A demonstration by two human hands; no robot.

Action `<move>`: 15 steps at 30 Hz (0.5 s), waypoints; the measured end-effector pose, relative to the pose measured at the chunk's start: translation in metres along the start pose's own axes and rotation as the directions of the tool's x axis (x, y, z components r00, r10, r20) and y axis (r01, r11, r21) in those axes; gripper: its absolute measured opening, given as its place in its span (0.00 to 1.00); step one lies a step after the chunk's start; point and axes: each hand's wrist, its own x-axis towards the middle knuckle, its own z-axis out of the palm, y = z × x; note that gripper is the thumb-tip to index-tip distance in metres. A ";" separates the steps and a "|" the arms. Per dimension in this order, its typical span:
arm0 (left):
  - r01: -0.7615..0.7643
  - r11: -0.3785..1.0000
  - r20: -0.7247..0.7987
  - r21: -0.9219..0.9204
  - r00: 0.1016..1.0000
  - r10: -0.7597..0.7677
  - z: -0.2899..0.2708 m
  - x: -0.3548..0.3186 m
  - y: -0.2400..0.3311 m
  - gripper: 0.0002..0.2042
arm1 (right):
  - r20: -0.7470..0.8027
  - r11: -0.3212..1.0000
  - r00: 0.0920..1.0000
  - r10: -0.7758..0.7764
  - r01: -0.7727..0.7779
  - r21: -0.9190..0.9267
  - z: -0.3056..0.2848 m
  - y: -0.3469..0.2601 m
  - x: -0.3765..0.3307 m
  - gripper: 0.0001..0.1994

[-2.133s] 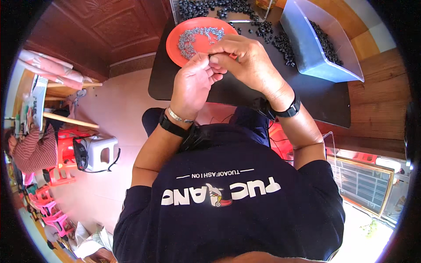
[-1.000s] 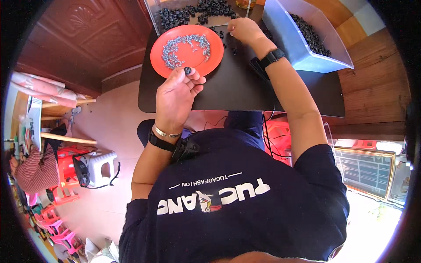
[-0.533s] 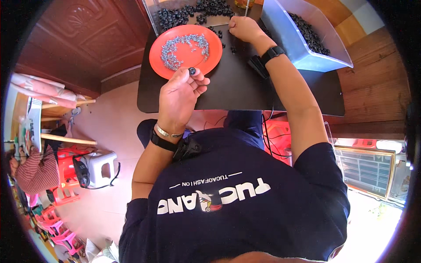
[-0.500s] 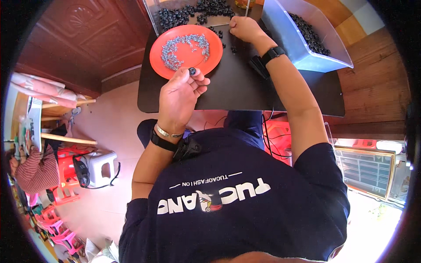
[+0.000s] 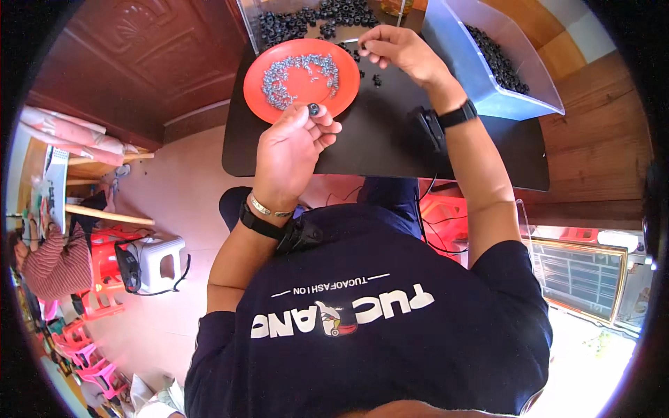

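My left hand [image 5: 293, 143] is palm up at the near rim of the red plate [image 5: 256, 101]. Thumb and index finger pinch a small black round part [image 5: 313, 109] with a ring-shaped face. On the plate lie many small silvery metal pieces [image 5: 277, 75], spread in a rough ring, too small to tell their exact kind. Over the table, just right of the plate, my right hand [image 5: 401, 54] has thumb and index finger pressed together. A tiny dark bit shows at those fingertips, but I cannot make out what it is.
Black round parts [image 5: 286, 26] fill a clear tray at the back; a few [image 5: 377, 81] lie loose on the dark table [image 5: 369, 150]. At right, a translucent bin [image 5: 516, 104] holds more black pieces [image 5: 495, 59]. Farther left sit a white stool [image 5: 164, 261] and another person's striped sleeve [image 5: 66, 258].
My right hand has moved left from beside the upright rod toward the plate, and its fist has loosened into a pinch. My left hand still holds the black part, nearly unmoved.
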 end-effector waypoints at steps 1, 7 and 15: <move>-0.008 1.000 0.008 0.004 1.000 0.008 0.000 0.000 0.000 0.10 | 0.053 0.976 0.997 -0.049 0.037 0.216 0.008 -0.009 -0.007 0.09; 0.039 0.998 0.035 -0.048 0.999 -0.037 0.005 0.004 -0.001 0.11 | 0.114 0.853 0.991 -0.067 -0.002 0.522 0.047 -0.041 -0.040 0.10; 0.012 0.999 0.024 -0.036 1.000 -0.011 0.009 0.002 0.002 0.12 | 0.106 0.790 0.985 -0.135 0.042 0.612 0.071 -0.042 -0.046 0.12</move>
